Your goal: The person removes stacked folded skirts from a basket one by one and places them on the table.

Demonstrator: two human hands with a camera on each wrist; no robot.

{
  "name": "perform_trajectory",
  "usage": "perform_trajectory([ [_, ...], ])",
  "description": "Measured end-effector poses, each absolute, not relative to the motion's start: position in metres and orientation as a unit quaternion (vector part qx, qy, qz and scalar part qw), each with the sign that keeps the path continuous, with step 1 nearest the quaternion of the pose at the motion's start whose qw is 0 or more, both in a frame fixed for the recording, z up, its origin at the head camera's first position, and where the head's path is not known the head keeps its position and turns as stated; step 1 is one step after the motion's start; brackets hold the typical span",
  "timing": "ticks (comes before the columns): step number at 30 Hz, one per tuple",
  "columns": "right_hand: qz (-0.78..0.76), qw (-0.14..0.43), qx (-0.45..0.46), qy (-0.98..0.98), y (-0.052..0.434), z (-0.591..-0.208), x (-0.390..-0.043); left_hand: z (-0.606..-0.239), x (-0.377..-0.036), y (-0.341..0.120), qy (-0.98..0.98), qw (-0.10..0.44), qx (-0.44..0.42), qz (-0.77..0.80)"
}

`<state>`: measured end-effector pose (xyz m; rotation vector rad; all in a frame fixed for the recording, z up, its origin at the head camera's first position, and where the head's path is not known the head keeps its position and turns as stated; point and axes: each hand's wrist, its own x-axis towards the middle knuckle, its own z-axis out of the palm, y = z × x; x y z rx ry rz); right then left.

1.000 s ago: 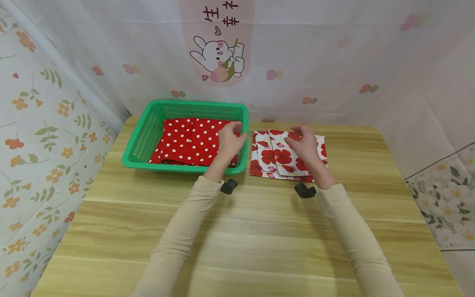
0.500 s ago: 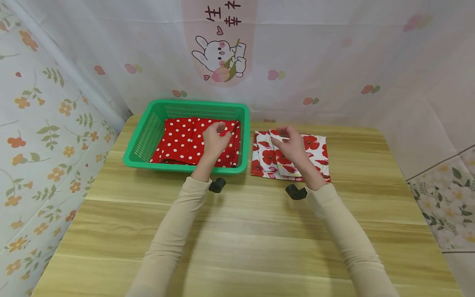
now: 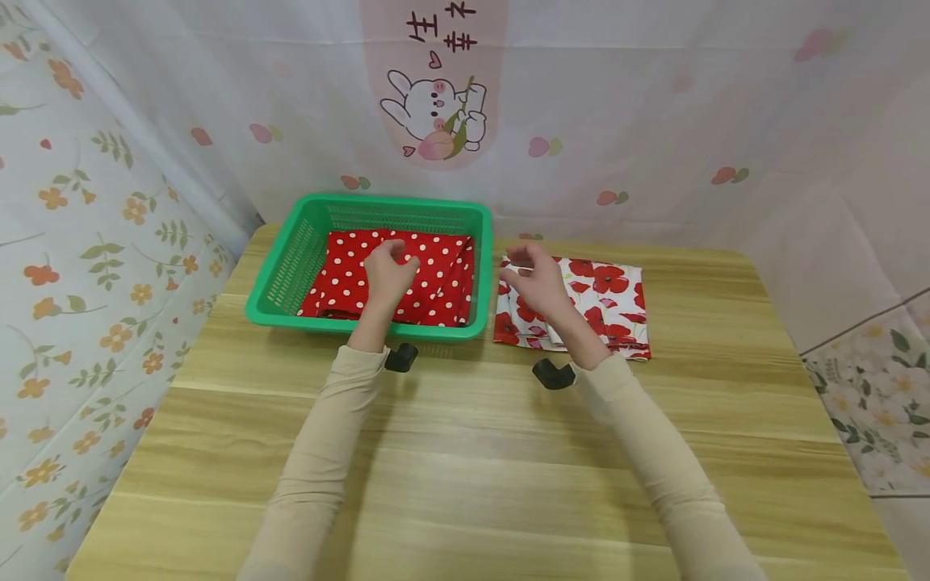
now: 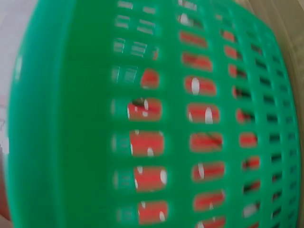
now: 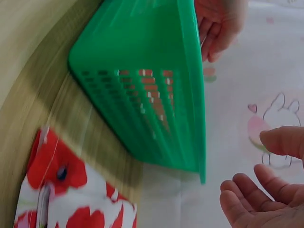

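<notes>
Wooden counter (image 3: 465,452), curtained backdrop. Left hand (image 3: 388,270) over the polka-dot cloth (image 3: 436,282) in the green basket (image 3: 291,266), fingers loosely curled, holding nothing. Right hand (image 3: 534,278) open above the folded poppy cloth (image 3: 610,303). Risk: a loose pinch lifts one layer and unfolds the poppy cloth.

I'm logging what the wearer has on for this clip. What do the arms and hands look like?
Both arms wear long, plain beige sleeves that reach the wrists. The left hand and right hand are bare: no gloves, and no rings that show. A small black camera unit sits under the left wrist, a matching one under the right.
</notes>
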<state>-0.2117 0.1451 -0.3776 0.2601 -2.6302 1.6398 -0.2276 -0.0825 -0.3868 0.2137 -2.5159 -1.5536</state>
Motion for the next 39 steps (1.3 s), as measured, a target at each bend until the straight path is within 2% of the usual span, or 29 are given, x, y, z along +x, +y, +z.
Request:
perform_trajectory([
  [17,0.545,-0.096,0.093,-0.828,0.096,-0.372,-0.208,-0.390,-0.227,-0.132,-0.853,0.062,0.154,-0.495],
  [25,0.560,-0.132,0.045,-0.817,0.074,-0.371,-0.210,-0.384,-0.228,-0.159,-0.862,0.032,0.187,-0.470],
  [32,0.603,-0.139,-0.025,-0.785,0.061,-0.374,-0.216,-0.378,-0.226,-0.173,-0.861,-0.034,0.200,-0.466],
  [39,0.598,-0.145,-0.050,-0.787,0.046,-0.375,-0.221,-0.372,-0.227,-0.182,-0.877,-0.092,0.190,-0.431],
])
